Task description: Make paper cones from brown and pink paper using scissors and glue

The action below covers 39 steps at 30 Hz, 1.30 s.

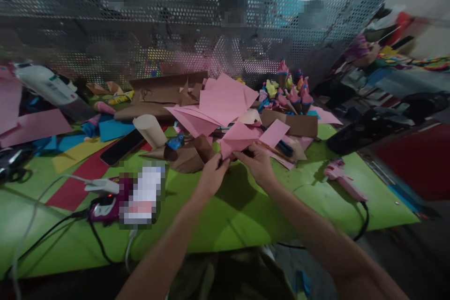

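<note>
Both hands hold a folded sheet of pink paper (237, 137) above the green table. My left hand (213, 173) pinches its lower left corner between thumb and fingers. On the other side, my right hand (258, 164) grips the lower right edge, its fingers partly behind the paper. Just beyond lies a stack of larger pink sheets (225, 98). Left of the held paper sits a crumpled brown paper piece (190, 157), and to its right rests a small pink rectangle (274, 133).
A pink glue gun (346, 180) lies at the right on the green table (246, 225). Small paper cones (295, 96) cluster at the back right. A purple power strip (108, 204) with cables, a blurred phone (144, 194) and a cardboard tube (149, 130) are at left. A perforated metal panel (197, 4) stands behind.
</note>
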Motion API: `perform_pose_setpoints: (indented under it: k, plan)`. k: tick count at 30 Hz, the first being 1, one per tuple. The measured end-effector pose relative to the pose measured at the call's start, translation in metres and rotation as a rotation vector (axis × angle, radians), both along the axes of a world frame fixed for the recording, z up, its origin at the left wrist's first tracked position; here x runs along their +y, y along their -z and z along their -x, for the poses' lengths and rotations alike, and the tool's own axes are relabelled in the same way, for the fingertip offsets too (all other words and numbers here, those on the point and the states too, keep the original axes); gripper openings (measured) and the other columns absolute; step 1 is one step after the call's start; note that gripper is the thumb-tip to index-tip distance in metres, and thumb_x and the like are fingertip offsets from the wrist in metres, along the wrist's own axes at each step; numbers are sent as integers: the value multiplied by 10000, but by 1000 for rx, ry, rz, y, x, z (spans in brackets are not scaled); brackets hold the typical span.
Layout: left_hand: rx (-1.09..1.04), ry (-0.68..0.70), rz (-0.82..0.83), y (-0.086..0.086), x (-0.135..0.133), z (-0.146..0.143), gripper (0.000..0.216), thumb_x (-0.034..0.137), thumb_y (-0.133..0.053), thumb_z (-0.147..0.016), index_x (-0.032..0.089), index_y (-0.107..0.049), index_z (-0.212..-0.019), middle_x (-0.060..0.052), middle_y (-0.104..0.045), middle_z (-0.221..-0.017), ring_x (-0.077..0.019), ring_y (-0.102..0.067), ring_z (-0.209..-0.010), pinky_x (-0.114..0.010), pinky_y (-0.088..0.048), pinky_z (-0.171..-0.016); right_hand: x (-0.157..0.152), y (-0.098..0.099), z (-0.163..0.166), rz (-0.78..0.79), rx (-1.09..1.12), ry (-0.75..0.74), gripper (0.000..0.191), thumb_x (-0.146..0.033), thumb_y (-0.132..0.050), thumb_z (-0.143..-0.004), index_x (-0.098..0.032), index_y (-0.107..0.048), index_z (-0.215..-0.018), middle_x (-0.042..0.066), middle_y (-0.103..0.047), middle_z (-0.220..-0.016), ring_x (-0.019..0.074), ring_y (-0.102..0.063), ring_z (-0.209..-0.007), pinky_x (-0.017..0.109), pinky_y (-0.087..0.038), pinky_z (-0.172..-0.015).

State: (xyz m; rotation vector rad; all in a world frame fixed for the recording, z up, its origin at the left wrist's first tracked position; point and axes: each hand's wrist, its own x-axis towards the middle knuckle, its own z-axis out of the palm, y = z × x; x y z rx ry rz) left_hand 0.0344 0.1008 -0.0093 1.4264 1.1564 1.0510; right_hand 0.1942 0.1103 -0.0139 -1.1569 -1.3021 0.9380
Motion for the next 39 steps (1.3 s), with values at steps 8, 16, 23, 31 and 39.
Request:
perform_pose_setpoints:
  k: [8, 16, 23, 31, 39]
  plan:
    - [-50, -10, 68, -6, -4, -1, 312, 447, -562, -906, 198, -719, -1006, -85, -737, -1114, -258, -599, -1146, -382, -417, -1051, -4, -2, 7, 59, 91, 8, 291, -468, -798, -702, -194, -704, -726, 18, -696, -673, 186, -618, -636, 325, -528, -613]
    - [-128, 32, 142, -2, 0, -2, 324, 484, -655, -809, 167, -715, -848, -40, -683, -775, -198, -581, -821, -304, -466, -758, -3, 1, 6, 85, 51, 6, 331, -497, -798, -691, -187, -710, -769, 31, -713, -716, 184, -609, -646, 319, -506, -626]
    - [-238, -56, 199, 2, 3, -1, 300, 473, -695, -787, 183, -723, -857, -32, -710, -835, -164, -576, -778, -281, -446, -757, -3, -2, 5, 127, 130, -77, 300, -479, -790, -699, -200, -723, -786, 32, -721, -771, 181, -628, -682, 328, -526, -674]
    - [-362, -42, 319, -3, -1, 0, 347, 509, -729, -787, 163, -737, -807, -23, -682, -664, -115, -511, -573, -249, -400, -585, 0, -3, 3, 259, 250, -134, 254, -410, -802, -624, -211, -670, -710, 0, -676, -700, 154, -593, -646, 299, -522, -643]
    - [-413, -79, 413, -2, 0, 1, 363, 495, -772, -761, 164, -750, -907, -54, -738, -867, -137, -598, -703, -263, -457, -660, -3, -7, 1, 258, 270, -183, 211, -401, -771, -686, -210, -697, -736, 4, -680, -688, 143, -581, -598, 295, -499, -612]
